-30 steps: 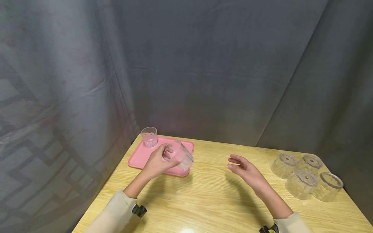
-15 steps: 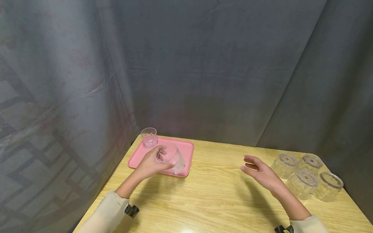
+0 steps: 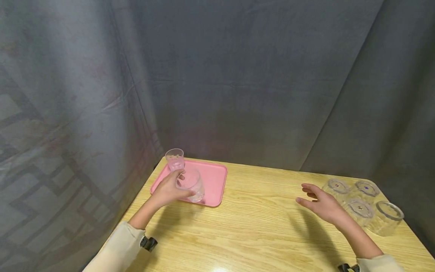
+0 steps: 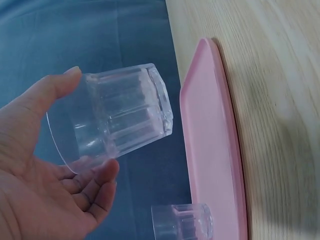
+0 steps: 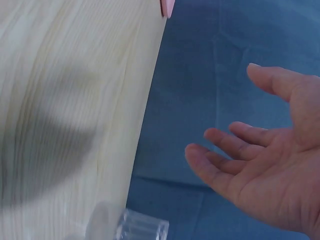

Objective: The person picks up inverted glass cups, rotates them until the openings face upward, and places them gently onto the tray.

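My left hand (image 3: 170, 190) grips a clear tumbler (image 3: 193, 186) near its rim, thumb on one side and fingers on the other. In the left wrist view that tumbler (image 4: 125, 110) is off the pink tray (image 4: 212, 135), its base towards it. A second clear tumbler (image 3: 175, 160) stands upright at the tray's back left corner. My right hand (image 3: 323, 206) hovers over the table with spread, relaxed fingers and holds nothing. Beside it, several clear tumblers (image 3: 360, 207) stand upside down in a cluster at the right; my right hand and forearm partly cover them.
A wooden table (image 3: 251, 226) carries everything. Grey curtain (image 3: 231, 83) hangs along its back and left side. The pink tray lies at the back left, near the table's left edge.
My left hand has carried the tumbler left over the tray and turned it more upright. My right hand has moved right, towards the upside-down tumblers.
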### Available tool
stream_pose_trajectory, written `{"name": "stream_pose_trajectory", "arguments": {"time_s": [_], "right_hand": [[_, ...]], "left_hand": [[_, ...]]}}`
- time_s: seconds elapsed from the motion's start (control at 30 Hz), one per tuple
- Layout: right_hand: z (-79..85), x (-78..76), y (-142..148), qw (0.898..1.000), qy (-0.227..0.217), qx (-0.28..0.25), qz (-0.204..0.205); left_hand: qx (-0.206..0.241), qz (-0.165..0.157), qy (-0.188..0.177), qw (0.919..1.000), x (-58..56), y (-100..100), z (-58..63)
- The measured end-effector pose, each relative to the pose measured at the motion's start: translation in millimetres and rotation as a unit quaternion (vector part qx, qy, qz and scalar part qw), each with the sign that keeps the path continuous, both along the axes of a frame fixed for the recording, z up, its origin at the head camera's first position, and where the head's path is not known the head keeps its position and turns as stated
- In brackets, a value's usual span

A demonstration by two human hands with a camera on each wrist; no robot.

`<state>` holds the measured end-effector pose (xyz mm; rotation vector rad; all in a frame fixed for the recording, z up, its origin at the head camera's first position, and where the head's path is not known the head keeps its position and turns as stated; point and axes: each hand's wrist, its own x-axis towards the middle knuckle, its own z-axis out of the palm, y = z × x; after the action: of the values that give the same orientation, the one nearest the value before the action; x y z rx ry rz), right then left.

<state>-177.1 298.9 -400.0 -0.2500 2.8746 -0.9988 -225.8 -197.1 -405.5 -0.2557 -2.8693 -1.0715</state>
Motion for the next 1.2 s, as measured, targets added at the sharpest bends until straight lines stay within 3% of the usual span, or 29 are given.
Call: {"name": "stream_pose_trajectory", "arguments": {"time_s": [0.37,0.67,0.97,1.2], "right_hand": [[4.4,-2.8,39,0.997,-0.038,0.058,-0.015],[7.1,-1.6,68,0.992,-0.066,0.104,-0.027],[10.9,1.7,96,0.985,-0.076,0.148,-0.047],[6.6,6.4,113,0.981,-0.058,0.176,-0.054]], "left_hand": [[0.007,-0.004,-0.022,0.9997,-11.5,-18,-1.4],[0.0,0.021,-0.034,0.9992,-20.2,-34,-5.8],[-0.001,0.045,-0.027,0.9986,-31.6,-48,-15.0],[0.022,0.059,-0.037,0.9973,-33.8,-54,-12.4]]}}
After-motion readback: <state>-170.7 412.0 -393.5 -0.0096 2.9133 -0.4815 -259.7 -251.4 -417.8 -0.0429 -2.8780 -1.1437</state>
